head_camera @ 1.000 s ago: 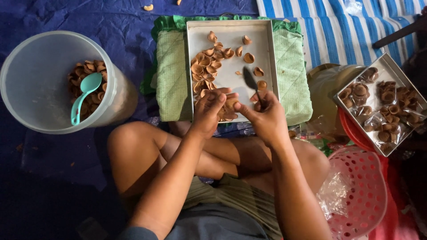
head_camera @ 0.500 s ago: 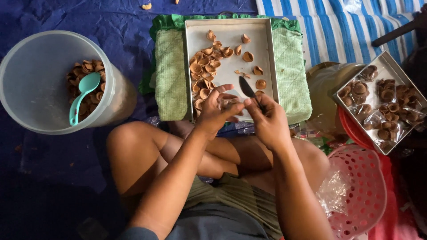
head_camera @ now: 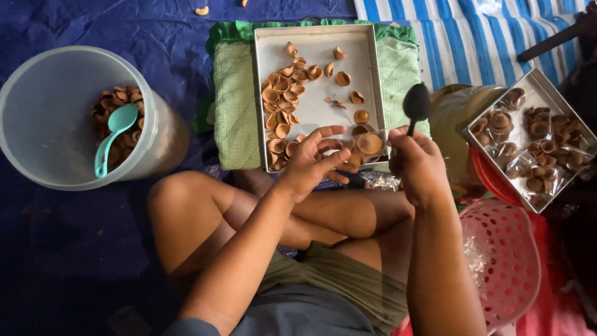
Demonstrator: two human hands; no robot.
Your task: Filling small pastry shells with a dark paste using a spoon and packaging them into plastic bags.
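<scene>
My left hand (head_camera: 314, 163) holds a small clear plastic bag of brown cup-shaped snacks (head_camera: 367, 146) over the near edge of a metal tray (head_camera: 314, 102). My right hand (head_camera: 415, 165) grips a dark spoon (head_camera: 416, 104), its bowl raised to the right of the tray. Several loose brown cups (head_camera: 283, 99) lie on the tray, mostly along its left side. The tray rests on a green checked cushion (head_camera: 235, 106).
A large translucent tub (head_camera: 56, 118) at the left holds more brown cups and a teal spoon (head_camera: 111, 137). A second metal tray (head_camera: 528, 140) at the right carries filled bags. A pink mesh basket (head_camera: 504, 261) sits at the lower right. My crossed legs lie below.
My right hand has lifted the spoon from the tray up and to the right. My left hand has kept the small bag and shifted slightly right.
</scene>
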